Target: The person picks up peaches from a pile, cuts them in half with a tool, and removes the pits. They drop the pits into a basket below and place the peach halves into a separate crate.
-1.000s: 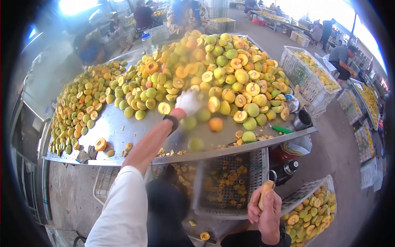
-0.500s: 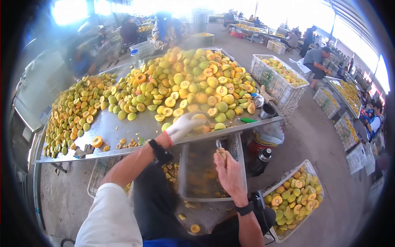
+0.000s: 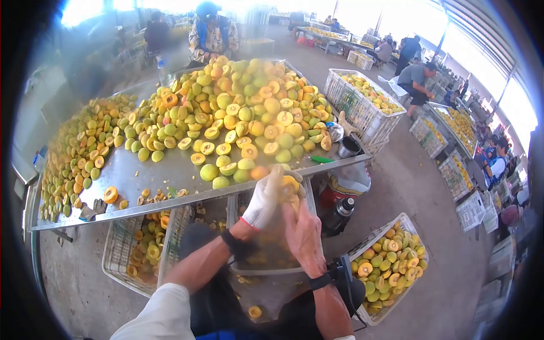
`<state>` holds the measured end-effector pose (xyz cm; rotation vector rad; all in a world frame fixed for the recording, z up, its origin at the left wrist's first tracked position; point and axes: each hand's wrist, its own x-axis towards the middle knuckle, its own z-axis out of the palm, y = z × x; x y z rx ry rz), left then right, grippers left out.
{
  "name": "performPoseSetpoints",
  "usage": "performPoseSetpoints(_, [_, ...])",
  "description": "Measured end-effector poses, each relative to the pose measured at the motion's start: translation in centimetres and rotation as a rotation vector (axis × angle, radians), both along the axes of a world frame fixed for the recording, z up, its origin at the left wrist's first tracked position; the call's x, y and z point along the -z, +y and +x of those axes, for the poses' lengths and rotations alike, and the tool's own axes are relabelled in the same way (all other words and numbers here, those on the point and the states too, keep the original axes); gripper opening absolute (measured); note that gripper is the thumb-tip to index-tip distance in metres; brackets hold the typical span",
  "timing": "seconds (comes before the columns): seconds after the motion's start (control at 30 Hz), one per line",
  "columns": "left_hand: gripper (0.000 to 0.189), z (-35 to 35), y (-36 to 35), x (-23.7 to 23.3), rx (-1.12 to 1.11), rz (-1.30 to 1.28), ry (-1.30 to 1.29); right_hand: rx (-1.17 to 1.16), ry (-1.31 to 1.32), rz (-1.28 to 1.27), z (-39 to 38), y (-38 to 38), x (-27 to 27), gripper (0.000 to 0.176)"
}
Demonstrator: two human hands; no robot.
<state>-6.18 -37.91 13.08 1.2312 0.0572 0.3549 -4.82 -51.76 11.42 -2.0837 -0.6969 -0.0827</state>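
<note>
My left hand [image 3: 267,191], in a white knit glove, holds a halved yellow peach [image 3: 290,185] just over the front edge of the metal table [image 3: 164,198]. My bare right hand [image 3: 304,229] meets it there, closed round a small wooden-handled pitting tool, whose metal end is hidden by the peach and fingers. Beyond my hands lies a heap of peach halves [image 3: 249,113], many showing the stone on the cut face. Under my hands stands a plastic crate [image 3: 272,271], its contents blurred.
A crate of peach halves [image 3: 391,266] stands on the floor at right; another crate [image 3: 122,271] sits under the table at left. A black thermos [image 3: 340,215], a metal cup [image 3: 349,147] and a green-handled tool [image 3: 322,160] are near the right edge. A person [image 3: 212,34] sits across the table.
My left hand has come back from the heap with a peach half. My right hand has risen with the tool to meet it. The view has shifted slightly.
</note>
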Motion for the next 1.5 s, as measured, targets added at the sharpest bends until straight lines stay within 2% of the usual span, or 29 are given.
performPoseSetpoints(0.07, [0.057, 0.3, -0.3, 0.0, -0.059, -0.020, -0.019, 0.032, 0.022, 0.007, 0.2, 0.4, 0.3, 0.027])
performPoseSetpoints(0.17, [0.052, 1.3, -0.3, 1.1, -0.075, -0.062, -0.037, 0.044, -0.101, -0.027, 1.5, 0.6, 2.5, 0.029])
performPoseSetpoints(0.23, [0.047, 1.9, -0.7, 1.4, -0.071, -0.094, -0.074, -0.006, -0.075, 0.025, 1.7, 0.3, 2.3, 0.028])
performPoseSetpoints(0.37, [0.048, 1.7, -1.4, 0.5, -0.106, -0.061, -0.092, -0.043, 0.120, 0.009, 1.0, -0.3, 0.8, 0.027])
performPoseSetpoints(0.5, [0.052, 1.0, -0.8, 0.7, -0.066, 0.043, -0.042, -0.170, 0.102, 0.131, 0.4, -0.8, 0.7, 0.034])
performPoseSetpoints(0.53, [0.052, 0.8, -0.6, 0.6, -0.045, 0.079, -0.044, -0.227, 0.193, 0.162, 0.5, -0.9, 1.3, 0.039])
performPoseSetpoints(0.67, [0.052, -0.1, 0.1, 0.0, 0.039, 0.228, -0.035, -0.385, 1.012, 0.231, 0.2, -2.4, -1.0, 0.046])
performPoseSetpoints(0.77, [0.051, -0.5, 0.2, 0.2, 0.062, 0.220, -0.021, -0.389, 0.967, 0.225, -0.3, -2.4, -0.4, 0.047])
performPoseSetpoints(0.87, [0.050, -1.3, 0.2, 0.2, 0.067, 0.220, 0.006, -0.316, 0.269, 0.228, -0.8, -1.3, 2.1, 0.046])
performPoseSetpoints(0.97, [0.050, -1.8, 0.5, -0.3, 0.101, 0.320, 0.023, -0.376, 0.684, 0.104, -1.0, -2.6, -0.5, 0.044])
performPoseSetpoints(1.07, [0.050, -2.1, 0.4, -0.6, 0.140, 0.312, 0.001, -0.352, 0.614, 0.011, -1.3, -2.7, -1.8, 0.044])
performPoseSetpoints(1.17, [0.050, -2.1, 0.3, -0.7, 0.096, 0.311, -0.015, -0.329, 0.059, 0.219, -1.4, -1.7, 1.7, 0.048])
performPoseSetpoints(1.27, [0.052, -2.1, 0.5, -0.8, 0.127, 0.252, -0.023, -0.420, 0.680, 0.189, -1.6, -2.2, -0.5, 0.048])
performPoseSetpoints(1.37, [0.056, -1.3, 0.5, -0.1, 0.144, 0.149, -0.043, -0.568, 1.151, 0.254, -0.8, -2.1, 0.2, 0.052])
performPoseSetpoints(1.43, [0.057, -0.7, 0.9, 1.7, 0.150, 0.048, -0.032, -0.558, 1.140, 0.396, -1.1, -1.3, 1.8, 0.051])
performPoseSetpoints(1.5, [0.050, 0.4, 1.2, 2.8, 0.114, -0.275, 0.031, -0.545, 1.167, 0.504, -1.7, -0.5, 2.7, 0.051])
